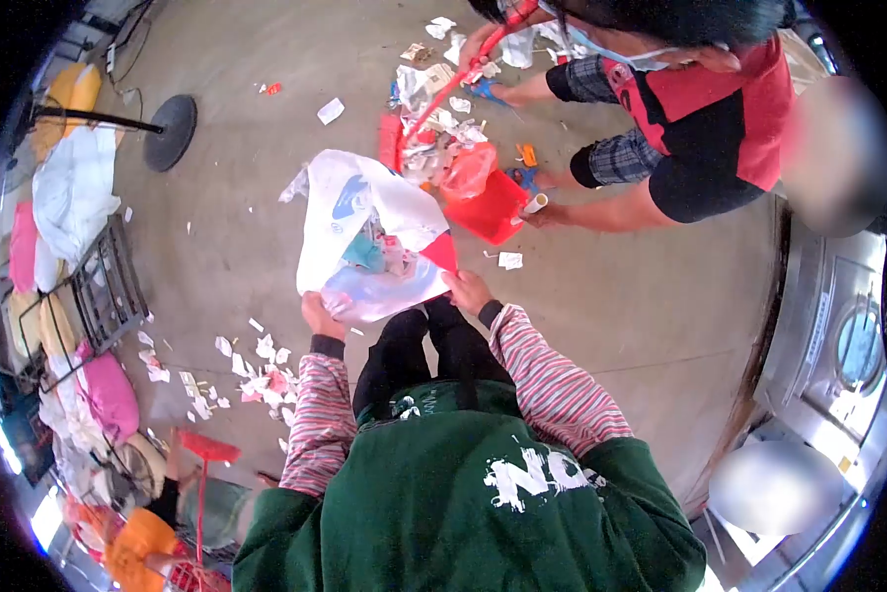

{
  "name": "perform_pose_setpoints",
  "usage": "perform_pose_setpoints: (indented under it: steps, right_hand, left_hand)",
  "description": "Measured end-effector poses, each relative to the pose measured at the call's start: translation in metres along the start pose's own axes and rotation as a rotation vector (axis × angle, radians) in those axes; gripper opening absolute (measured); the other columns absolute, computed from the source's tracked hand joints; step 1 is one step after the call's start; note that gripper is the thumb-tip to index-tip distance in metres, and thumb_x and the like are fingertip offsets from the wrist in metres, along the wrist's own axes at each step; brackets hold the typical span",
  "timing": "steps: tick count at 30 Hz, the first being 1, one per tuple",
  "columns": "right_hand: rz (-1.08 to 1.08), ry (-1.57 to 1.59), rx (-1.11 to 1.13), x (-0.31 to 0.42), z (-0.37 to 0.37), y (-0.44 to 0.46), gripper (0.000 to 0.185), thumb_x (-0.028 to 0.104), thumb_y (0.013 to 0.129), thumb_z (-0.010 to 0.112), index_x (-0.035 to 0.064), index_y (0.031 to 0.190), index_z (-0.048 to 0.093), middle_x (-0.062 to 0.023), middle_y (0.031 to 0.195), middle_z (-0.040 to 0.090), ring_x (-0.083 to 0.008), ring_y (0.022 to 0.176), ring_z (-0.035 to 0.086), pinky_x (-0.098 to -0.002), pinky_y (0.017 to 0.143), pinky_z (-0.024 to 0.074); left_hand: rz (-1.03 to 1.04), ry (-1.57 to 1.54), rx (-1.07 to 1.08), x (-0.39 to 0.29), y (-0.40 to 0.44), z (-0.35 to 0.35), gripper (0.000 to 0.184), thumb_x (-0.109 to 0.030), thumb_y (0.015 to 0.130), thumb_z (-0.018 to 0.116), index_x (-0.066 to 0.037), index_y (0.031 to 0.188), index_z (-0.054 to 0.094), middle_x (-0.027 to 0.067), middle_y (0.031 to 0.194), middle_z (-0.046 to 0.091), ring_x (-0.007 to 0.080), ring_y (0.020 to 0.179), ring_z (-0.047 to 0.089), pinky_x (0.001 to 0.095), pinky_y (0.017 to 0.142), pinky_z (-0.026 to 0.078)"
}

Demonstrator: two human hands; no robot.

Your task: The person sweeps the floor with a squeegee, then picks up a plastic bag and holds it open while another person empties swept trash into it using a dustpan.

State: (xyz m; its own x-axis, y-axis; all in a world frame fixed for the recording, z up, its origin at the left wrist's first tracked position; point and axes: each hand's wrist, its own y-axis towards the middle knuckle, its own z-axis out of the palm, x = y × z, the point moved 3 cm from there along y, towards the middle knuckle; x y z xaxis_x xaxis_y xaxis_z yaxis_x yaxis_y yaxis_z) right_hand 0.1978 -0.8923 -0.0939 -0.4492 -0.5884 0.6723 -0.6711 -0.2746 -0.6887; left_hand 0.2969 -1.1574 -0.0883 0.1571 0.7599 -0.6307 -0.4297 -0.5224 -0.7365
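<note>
Both of my hands hold a white plastic bag (325, 212) with its mouth spread open. My left hand (322, 316) grips the near left part of the rim, and my right hand (470, 293) grips the near right part, by a red patch. Crumpled rubbish (394, 259) and a teal piece (363, 252) show inside the bag. Just beyond it, a person (700, 128) bends over, with one hand on a red dustpan (488, 209) and the other on the red handle of a broom (391, 141). A translucent red bag (471, 171) lies at the dustpan.
Paper scraps (266, 380) litter the floor at left. A round black stand base (172, 131) stands upper left, near a metal rack (108, 281) with bags. Another person in orange (139, 553) is lower left, by a red broom (209, 447). Machines (828, 326) line the right.
</note>
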Motion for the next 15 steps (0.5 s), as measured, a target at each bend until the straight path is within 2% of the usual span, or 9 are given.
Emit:
perform_pose_setpoints:
  steps: [2,6,7,9,10,11,12,14,15]
  right_hand:
    - [-0.079,-0.129,0.047,0.015,0.012,-0.018,0.044,0.04,0.073,0.037,-0.0023,0.071,0.052,-0.0231,0.066,0.05,-0.0351,0.066,0.05,-0.0411,0.059,0.0379]
    - [-0.047,-0.028,0.041,0.031,0.026,-0.047,0.042,0.038,0.074,0.039,-0.002,0.068,0.05,-0.0226,0.063,0.049,-0.0359,0.063,0.048,-0.0406,0.057,0.0368]
    - [-0.048,-0.021,0.03,0.022,0.033,-0.047,0.042,0.038,0.074,0.039,-0.002,0.068,0.05,-0.0226,0.063,0.049,-0.0359,0.063,0.048,-0.0406,0.057,0.0368]
    - [-0.022,0.149,-0.002,-0.001,0.047,-0.04,0.041,0.038,0.075,0.041,-0.0012,0.067,0.05,-0.0176,0.057,0.05,-0.0297,0.054,0.05,-0.0364,0.051,0.0389]
    - [-0.031,0.153,-0.019,0.002,0.046,-0.042,0.041,0.038,0.075,0.041,-0.0012,0.067,0.05,-0.0176,0.057,0.05,-0.0297,0.054,0.05,-0.0364,0.051,0.0389]
    - [0.105,0.297,0.019,0.002,0.045,-0.044,0.038,0.037,0.076,0.041,0.0007,0.069,0.05,-0.0097,0.056,0.047,-0.0201,0.049,0.046,-0.0294,0.047,0.0385]
    - [0.237,0.441,0.059,0.003,0.044,-0.046,0.035,0.035,0.077,0.041,0.0025,0.07,0.05,-0.0018,0.055,0.045,-0.0104,0.045,0.043,-0.0225,0.044,0.038]
    - [0.213,0.45,0.016,-0.004,0.048,-0.042,0.035,0.035,0.077,0.041,0.0017,0.07,0.048,-0.001,0.052,0.042,-0.01,0.044,0.042,-0.0224,0.04,0.0359]
    - [0.097,0.433,0.019,-0.015,0.052,-0.032,0.034,0.034,0.077,0.042,0.0021,0.07,0.048,-0.0014,0.052,0.042,-0.0102,0.044,0.041,-0.0225,0.04,0.0356]
  left_hand:
    - [-0.113,0.028,-0.04,-0.011,-0.001,-0.009,0.011,-0.018,0.07,0.044,-0.007,0.068,0.046,0.0003,0.063,0.044,0.0127,0.059,0.047,0.0266,0.051,0.041]
    - [0.037,0.233,-0.11,-0.034,-0.019,-0.008,0.013,-0.014,0.068,0.049,-0.006,0.077,0.047,0.0017,0.069,0.047,0.0131,0.062,0.049,0.0253,0.052,0.041]
    - [0.073,0.274,-0.067,-0.035,-0.017,-0.011,0.019,-0.022,0.07,0.05,-0.006,0.08,0.047,0.0037,0.073,0.046,0.016,0.061,0.05,0.0289,0.048,0.044]
    - [0.022,0.285,0.0,-0.035,-0.016,-0.008,0.021,-0.023,0.072,0.051,-0.006,0.083,0.047,0.0032,0.073,0.047,0.015,0.063,0.05,0.0274,0.047,0.044]
    - [-0.032,0.292,0.053,-0.035,-0.016,-0.006,0.023,-0.023,0.073,0.051,-0.006,0.087,0.046,0.0028,0.073,0.047,0.014,0.064,0.049,0.026,0.046,0.043]
    - [-0.046,0.327,-0.015,-0.028,-0.009,-0.009,0.027,-0.028,0.076,0.048,-0.005,0.09,0.045,0.0032,0.074,0.046,0.0146,0.065,0.049,0.0267,0.046,0.044]
    - [-0.04,0.326,0.008,-0.024,-0.005,-0.013,0.027,-0.028,0.076,0.048,-0.005,0.09,0.045,0.0032,0.074,0.046,0.0146,0.065,0.049,0.0267,0.046,0.044]
    - [-0.083,0.35,-0.014,-0.023,-0.013,-0.004,0.031,-0.029,0.077,0.046,-0.004,0.095,0.043,0.0038,0.078,0.047,0.0149,0.066,0.049,0.0277,0.048,0.044]
    - [-0.059,0.328,0.109,-0.012,0.011,-0.022,0.041,-0.033,0.076,0.046,-0.003,0.104,0.039,0.0072,0.093,0.046,0.018,0.076,0.049,0.031,0.058,0.044]
